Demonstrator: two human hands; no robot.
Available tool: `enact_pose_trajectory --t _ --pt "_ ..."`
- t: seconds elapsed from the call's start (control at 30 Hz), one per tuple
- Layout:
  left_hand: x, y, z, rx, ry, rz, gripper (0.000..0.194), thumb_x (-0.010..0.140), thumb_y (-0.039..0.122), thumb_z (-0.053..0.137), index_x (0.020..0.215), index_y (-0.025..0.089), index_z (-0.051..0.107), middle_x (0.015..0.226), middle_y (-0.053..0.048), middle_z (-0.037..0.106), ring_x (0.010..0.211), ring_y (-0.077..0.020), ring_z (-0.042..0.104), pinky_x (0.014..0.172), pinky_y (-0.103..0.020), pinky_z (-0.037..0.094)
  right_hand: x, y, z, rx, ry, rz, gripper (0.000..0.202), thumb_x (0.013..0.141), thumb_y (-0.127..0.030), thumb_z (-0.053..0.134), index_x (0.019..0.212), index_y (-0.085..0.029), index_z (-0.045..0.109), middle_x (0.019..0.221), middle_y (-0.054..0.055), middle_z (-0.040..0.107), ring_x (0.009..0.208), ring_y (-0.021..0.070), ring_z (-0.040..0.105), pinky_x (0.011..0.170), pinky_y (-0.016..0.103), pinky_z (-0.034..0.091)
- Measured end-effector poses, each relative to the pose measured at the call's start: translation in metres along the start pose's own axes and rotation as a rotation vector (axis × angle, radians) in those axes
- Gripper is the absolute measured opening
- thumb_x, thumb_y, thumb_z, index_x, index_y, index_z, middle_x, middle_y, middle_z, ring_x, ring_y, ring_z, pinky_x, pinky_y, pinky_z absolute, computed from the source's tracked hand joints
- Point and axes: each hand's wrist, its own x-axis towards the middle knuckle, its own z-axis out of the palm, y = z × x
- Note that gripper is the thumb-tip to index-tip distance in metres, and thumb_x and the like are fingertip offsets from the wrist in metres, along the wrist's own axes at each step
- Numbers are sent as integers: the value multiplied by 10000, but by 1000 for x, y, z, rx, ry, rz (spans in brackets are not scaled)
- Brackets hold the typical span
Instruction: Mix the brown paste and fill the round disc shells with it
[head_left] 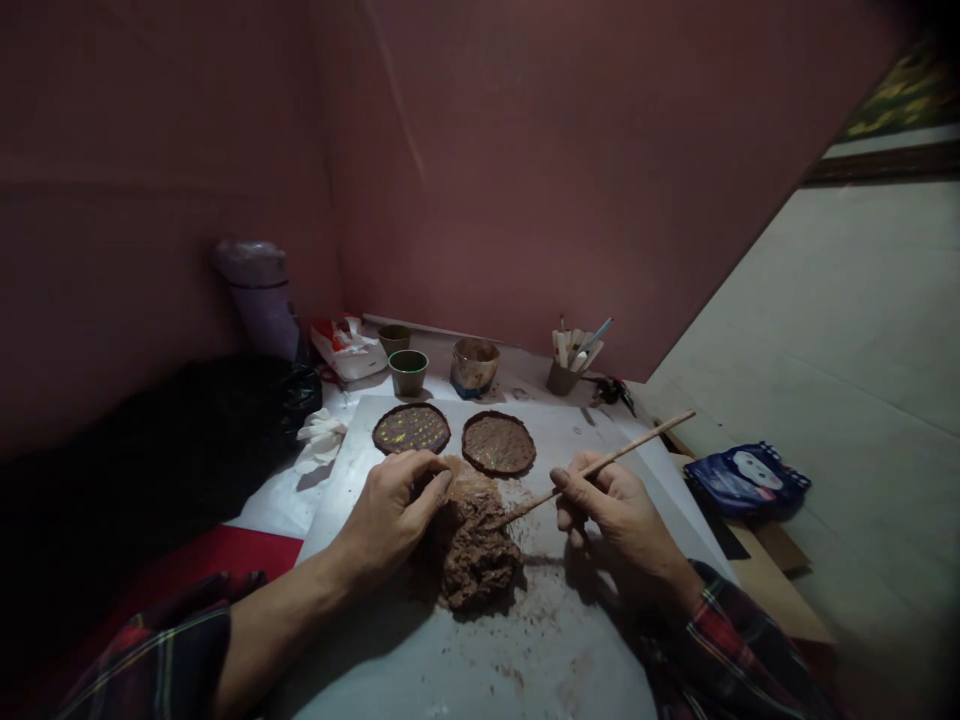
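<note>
A lumpy mass of wet brown clay-like material (pixel 480 570) lies on the white work surface (pixel 420 660) in front of me. My left hand (pixel 397 510) is at its upper left, thumb and fingers curled together; whatever they pinch is hidden. Between my right thumb and fingers is a thin, clay-smeared wooden stick (pixel 652 435). It slants down to the left, with its lower tip at the clay. My right hand (pixel 611 505) is closed around its middle, right of the mass. A flat, smeared brown patch (pixel 476 482) shows just beyond the lump.
Two round brown-rimmed discs, one yellow-speckled (pixel 411 428) and one plain (pixel 499 443), lie behind the clay. Farther back stand a green-lined cup (pixel 409 374), a stained tub (pixel 475 368) and a cup of tools (pixel 564 378). A blue pouch (pixel 746 482) sits at the right.
</note>
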Motion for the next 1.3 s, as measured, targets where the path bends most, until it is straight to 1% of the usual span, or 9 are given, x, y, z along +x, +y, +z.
enact_pose_trajectory --t 0.17,0.33,0.47,0.6,0.83,0.93,1.13,1.23,1.3 --pt "1 0 0 -13 -10 -8 247 885 296 450 762 159 615 737 -34 616 714 -155 553 681 -284 419 -1 -6 -9 -16 -140 -44 292 779 -398 667 713 -177 488 603 7 643 428 98 542 346 186 434" --pt "1 0 0 -12 -16 -9 253 886 296 446 769 154 620 741 -37 616 717 -157 553 691 -289 419 -3 -9 -14 7 -189 -50 213 794 -319 655 716 -160 536 642 42 678 453 104 555 386 203 453" --pt "1 0 0 -6 -13 -11 250 885 290 447 765 155 620 736 -37 615 717 -157 553 688 -286 419 -1 -9 -18 139 -54 -168 160 732 -233 660 628 -170 556 542 20 638 404 106 521 348 197 400" --pt "1 0 0 2 -14 -5 253 884 300 447 761 161 619 731 -36 619 711 -157 555 679 -281 425 4 -9 -24 206 94 -271 176 697 -218 650 572 -185 531 505 1 613 348 94 483 314 196 369" --pt "1 0 0 -26 -10 -20 245 873 321 458 783 163 622 740 -36 632 710 -158 575 649 -264 438 15 1 -19 89 215 -101 291 732 -357 649 627 -203 426 475 5 629 311 107 515 276 175 366" --pt "1 0 0 -30 -10 -18 247 868 326 460 784 162 625 737 -33 633 702 -156 576 642 -259 437 18 8 -16 111 231 -108 311 721 -388 664 673 -207 417 492 -14 632 321 106 525 270 167 377" --pt "1 0 0 -19 -21 -28 271 875 339 448 754 160 613 710 -28 614 676 -150 559 635 -257 430 15 14 -13 117 103 -48 271 785 -380 610 691 -204 425 441 -45 589 252 79 441 237 151 329" --pt "2 0 0 -28 -25 -33 264 870 338 455 755 162 614 717 -30 620 684 -152 563 635 -255 432 14 9 -15 120 234 -178 296 764 -370 637 666 -204 413 484 -35 614 311 79 492 288 155 385" --pt "2 1 0 -27 -27 -32 265 870 338 455 751 163 614 708 -28 617 674 -150 559 630 -253 431 15 7 -15 104 225 -150 306 752 -388 646 676 -211 408 483 -42 613 305 88 487 277 172 394"
